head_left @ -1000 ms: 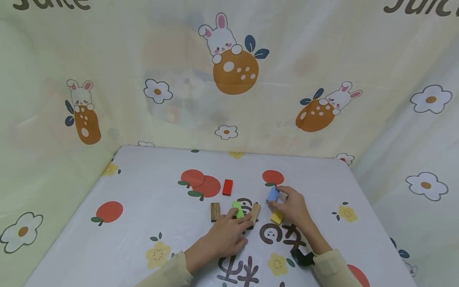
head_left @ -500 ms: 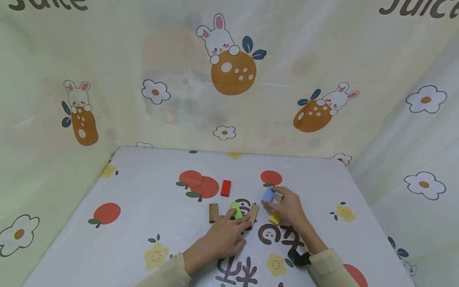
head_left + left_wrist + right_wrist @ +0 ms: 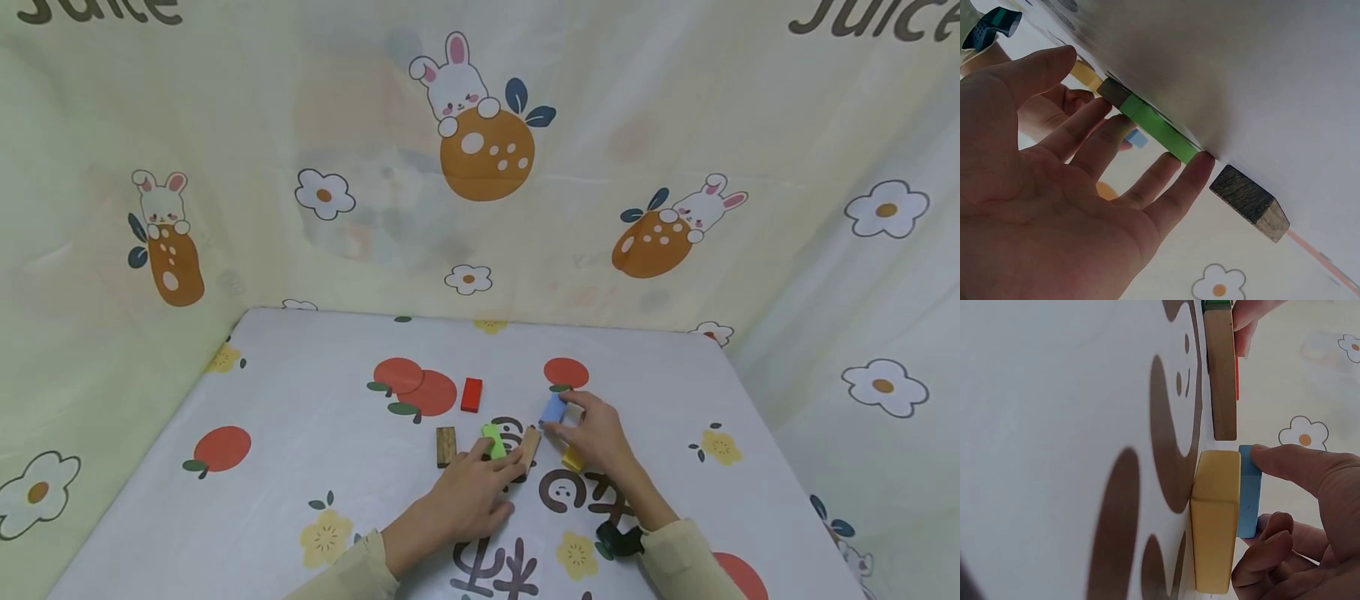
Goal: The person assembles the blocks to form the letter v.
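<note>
My right hand (image 3: 600, 437) pinches a blue block (image 3: 552, 408) between thumb and finger, just above the table surface or on it; I cannot tell which. A yellow block (image 3: 1216, 522) lies close by this hand, partly covered by it in the head view. With fingers extended, my left hand (image 3: 468, 493) rests its fingertips at a green block (image 3: 1157, 128) and a light wooden block (image 3: 531, 446). These two blocks lie beside each other, their near ends partly hidden by the fingers. To the left of that hand is a darker brown wooden block (image 3: 446, 447).
A red block (image 3: 472, 395) lies farther back, beyond the green one. The white tabletop (image 3: 285, 375) carries printed fruit, flowers and lettering. A printed curtain (image 3: 360, 100) stands behind and at both sides. A black strap-like device (image 3: 619, 540) sits at my right wrist.
My right hand has slid the blue block a short way left, toward the light wooden block. The left hand stays in place, and the head view has shifted slightly.
</note>
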`<move>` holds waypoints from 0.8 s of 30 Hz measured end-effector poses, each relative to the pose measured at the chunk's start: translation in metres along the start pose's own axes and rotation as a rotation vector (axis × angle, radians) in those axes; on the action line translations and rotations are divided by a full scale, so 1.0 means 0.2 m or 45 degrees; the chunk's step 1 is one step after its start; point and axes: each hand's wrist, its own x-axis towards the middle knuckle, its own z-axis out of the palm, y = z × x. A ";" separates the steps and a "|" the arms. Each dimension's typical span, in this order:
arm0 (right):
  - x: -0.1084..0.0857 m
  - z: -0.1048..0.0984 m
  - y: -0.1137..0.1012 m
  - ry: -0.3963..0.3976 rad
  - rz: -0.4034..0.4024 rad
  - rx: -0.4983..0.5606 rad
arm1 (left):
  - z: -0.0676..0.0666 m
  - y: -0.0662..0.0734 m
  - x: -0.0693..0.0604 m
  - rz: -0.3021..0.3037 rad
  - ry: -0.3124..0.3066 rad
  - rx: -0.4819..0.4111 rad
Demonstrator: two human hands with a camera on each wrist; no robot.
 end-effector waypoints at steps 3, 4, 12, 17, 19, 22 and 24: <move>0.00 0.01 -0.01 -0.007 0.014 -0.002 | 0.00 0.00 0.00 0.004 -0.005 -0.011; 0.00 0.01 -0.01 -0.010 0.015 -0.003 | 0.00 0.00 0.00 0.005 -0.006 -0.014; 0.01 0.02 -0.04 -0.026 0.013 -0.007 | -0.01 0.00 0.00 -0.003 -0.009 -0.037; 0.01 0.02 -0.05 -0.034 0.024 -0.007 | 0.00 0.00 0.00 -0.003 -0.012 -0.032; 0.01 0.03 -0.06 -0.044 0.030 -0.011 | 0.00 -0.01 0.00 0.000 -0.014 -0.025; 0.01 0.03 -0.06 -0.057 0.034 -0.017 | 0.00 -0.01 0.00 0.006 -0.015 -0.019; 0.01 0.03 -0.06 -0.061 0.031 -0.016 | 0.00 -0.01 0.00 0.009 -0.015 -0.018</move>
